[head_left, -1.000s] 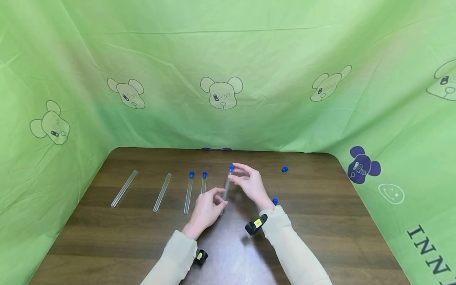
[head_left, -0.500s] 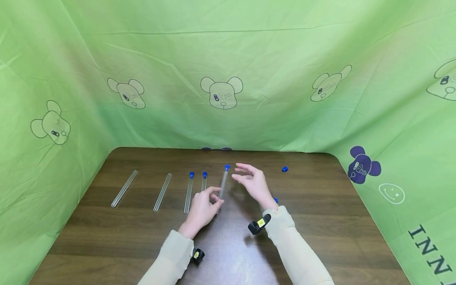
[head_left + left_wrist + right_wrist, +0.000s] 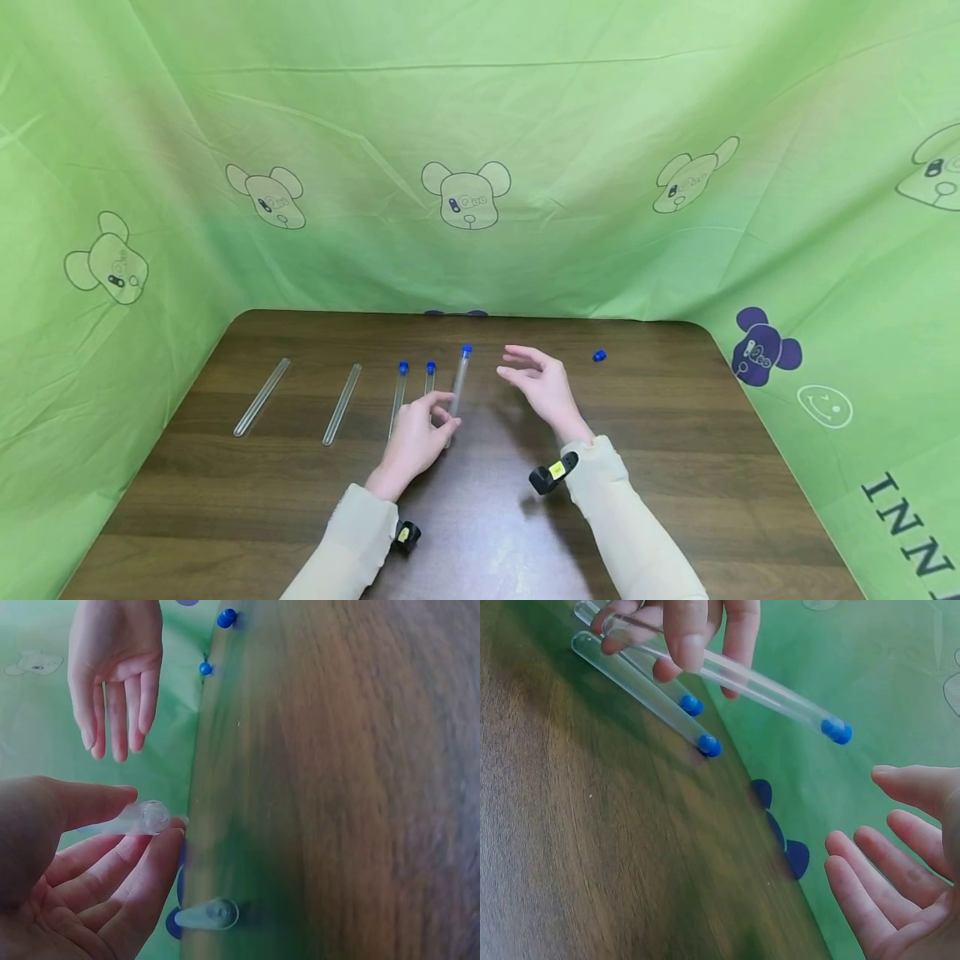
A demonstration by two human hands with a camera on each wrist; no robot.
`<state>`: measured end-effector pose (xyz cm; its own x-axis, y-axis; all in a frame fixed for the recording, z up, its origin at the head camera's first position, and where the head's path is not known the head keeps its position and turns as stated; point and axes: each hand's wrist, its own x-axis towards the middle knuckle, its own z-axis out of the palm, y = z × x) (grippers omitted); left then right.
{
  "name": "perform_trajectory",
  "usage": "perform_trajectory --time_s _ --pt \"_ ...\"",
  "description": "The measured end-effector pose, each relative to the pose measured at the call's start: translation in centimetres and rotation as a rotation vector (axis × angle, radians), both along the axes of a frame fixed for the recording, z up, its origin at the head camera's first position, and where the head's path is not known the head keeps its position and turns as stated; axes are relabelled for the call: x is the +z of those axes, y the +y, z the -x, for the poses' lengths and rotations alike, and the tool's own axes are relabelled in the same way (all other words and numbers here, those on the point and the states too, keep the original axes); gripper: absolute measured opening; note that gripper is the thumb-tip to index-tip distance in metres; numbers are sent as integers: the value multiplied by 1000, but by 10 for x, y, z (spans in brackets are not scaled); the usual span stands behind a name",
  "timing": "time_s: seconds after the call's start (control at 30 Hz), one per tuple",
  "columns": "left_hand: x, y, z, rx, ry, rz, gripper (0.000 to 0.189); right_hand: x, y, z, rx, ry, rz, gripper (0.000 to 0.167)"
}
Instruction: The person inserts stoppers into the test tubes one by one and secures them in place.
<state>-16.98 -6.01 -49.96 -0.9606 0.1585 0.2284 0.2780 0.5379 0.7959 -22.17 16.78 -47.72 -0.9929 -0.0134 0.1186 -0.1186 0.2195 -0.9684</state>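
Between thumb and fingers, my left hand (image 3: 414, 433) pinches a clear test tube (image 3: 459, 383) by its lower part. A blue cap (image 3: 837, 730) sits on the tube's far end, and the tube is held tilted above the table. My right hand (image 3: 543, 387) is off to the right of the tube, fingers spread and loosely bent, touching nothing. Two capped test tubes lie just left of the held one; the nearer capped tube (image 3: 645, 694) shows fully in the right wrist view. My left hand partly covers them in the head view.
Two uncapped test tubes, the far-left tube (image 3: 261, 397) and another tube (image 3: 342, 405), lie on the brown wooden table (image 3: 675, 500). A loose blue cap (image 3: 599, 356) lies at the back right; another blue cap (image 3: 205, 668) shows in the left wrist view. Green cloth (image 3: 465, 100) surrounds the table.
My right hand has let go of the capped end and drawn back to the right. My left hand has carried the capped tube leftward, toward the two capped ones.
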Motion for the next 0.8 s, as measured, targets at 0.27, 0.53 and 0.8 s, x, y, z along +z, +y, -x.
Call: perform_trajectory --time_s 0.27,0.53,0.8 --pt "3 -8 1 35 5 25 34 -2 8 -1 -26 -13 -4 43" --pt "3 -15 1 77 -9 25 36 1 15 -2 -37 -36 -15 44" --pt "4 -23 2 95 -39 13 40 34 13 -22 -42 -29 -52 42"
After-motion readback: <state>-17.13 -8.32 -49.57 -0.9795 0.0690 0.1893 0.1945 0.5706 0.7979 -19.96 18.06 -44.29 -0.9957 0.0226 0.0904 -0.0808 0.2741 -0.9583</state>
